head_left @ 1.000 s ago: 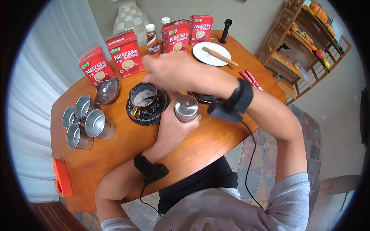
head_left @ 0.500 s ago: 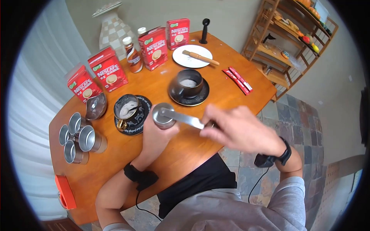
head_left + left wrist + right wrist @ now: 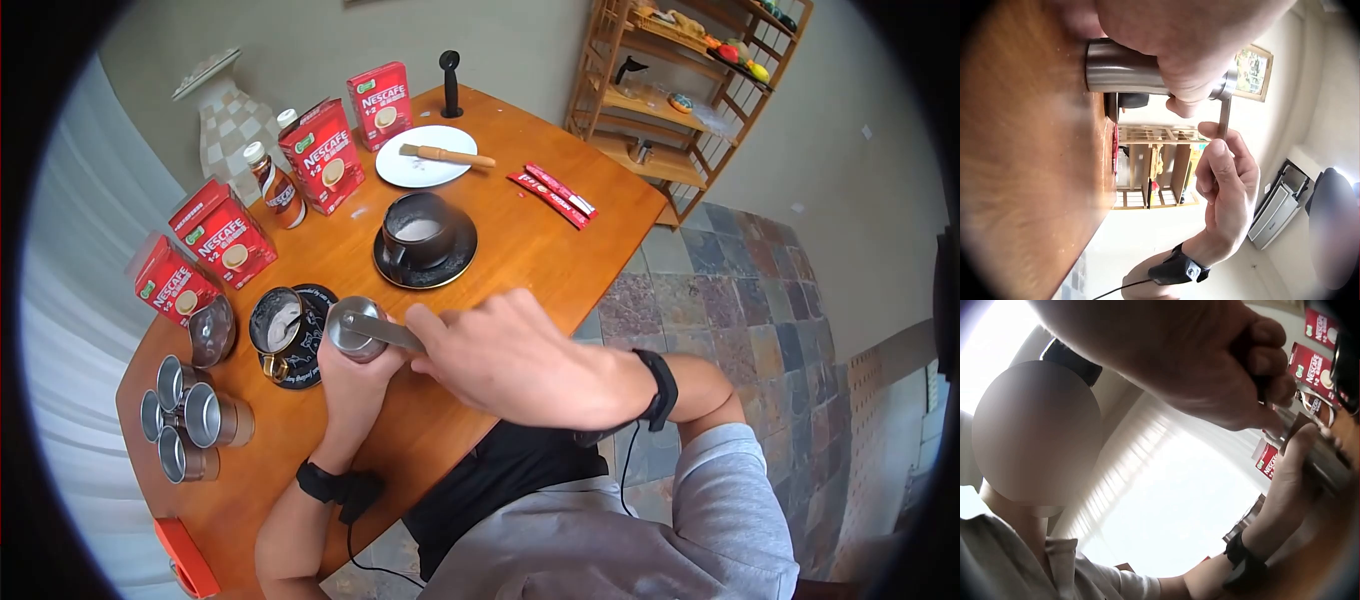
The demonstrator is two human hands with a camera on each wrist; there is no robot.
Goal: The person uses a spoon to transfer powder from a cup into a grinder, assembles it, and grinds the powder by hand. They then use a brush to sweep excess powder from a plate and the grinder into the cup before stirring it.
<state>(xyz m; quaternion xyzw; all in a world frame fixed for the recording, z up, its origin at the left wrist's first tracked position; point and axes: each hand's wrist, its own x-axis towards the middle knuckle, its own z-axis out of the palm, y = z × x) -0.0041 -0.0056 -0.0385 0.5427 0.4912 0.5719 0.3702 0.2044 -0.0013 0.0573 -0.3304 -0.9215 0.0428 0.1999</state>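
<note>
A steel hand coffee grinder [image 3: 1125,69] stands upright at the table's near side, its round lid showing in the head view. My left hand [image 3: 352,390] wraps its fingers around the grinder's body. With my right hand [image 3: 515,355] I grip the end of the flat crank handle [image 3: 385,330], which points right from the lid; the knob is hidden by the fingers. Just left of the grinder, a black cup [image 3: 262,322] with pale powder and a spoon sits on a patterned saucer [image 3: 318,300]. Farther back, another black cup [image 3: 428,250] with pale contents rests on a dark saucer [image 3: 466,245].
Several metal cups [image 3: 204,415] and a smoky bowl [image 3: 212,330] stand at the left. Red Nescafe boxes [image 3: 222,235] and bottles [image 3: 278,190] line the back. A white plate [image 3: 400,172] bears a brush [image 3: 450,156]; red sachets [image 3: 553,195] lie at the right.
The right hand has swung the crank from the grinder's far side round to its right. My left hand keeps its hold on the body. The head view has turned rightward.
</note>
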